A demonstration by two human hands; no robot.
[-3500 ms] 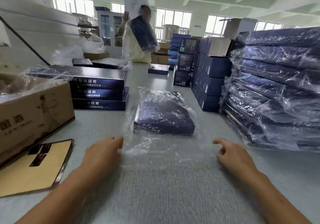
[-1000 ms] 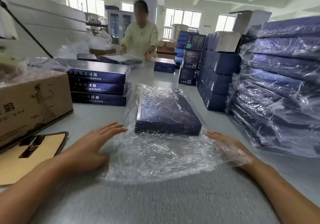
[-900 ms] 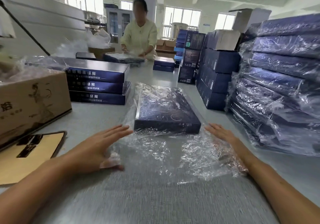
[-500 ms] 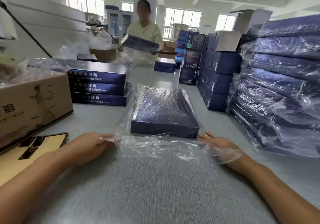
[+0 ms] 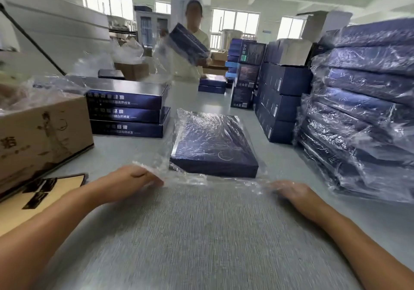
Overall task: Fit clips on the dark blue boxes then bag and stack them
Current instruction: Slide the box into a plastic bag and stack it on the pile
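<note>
1. Grey tabletop carries the work in a packing hall. A dark blue box lies flat near the middle of the tabletop, inside a clear plastic bag whose open mouth trails toward the near edge.
2. Left hand: fingers curled, pinching the bag mouth at the box's near-left corner.
3. Right hand: fingers relaxed and fairly flat on the loose film off the near-right corner; whether it actually grips the film cannot be told through the plastic.
4. Judged step: closing the bag mouth. Draw both corners taut and level before folding, so the flap lies flat against the box's near side.
5. Keep the box square while pulling; uneven tension would probably skew it or wrinkle the film.
6. Tuck the flap underneath, then carry the box to the bagged stack at the right edge.
7. Unbagged boxes wait toward the far-left; no clips can be made out.
</note>
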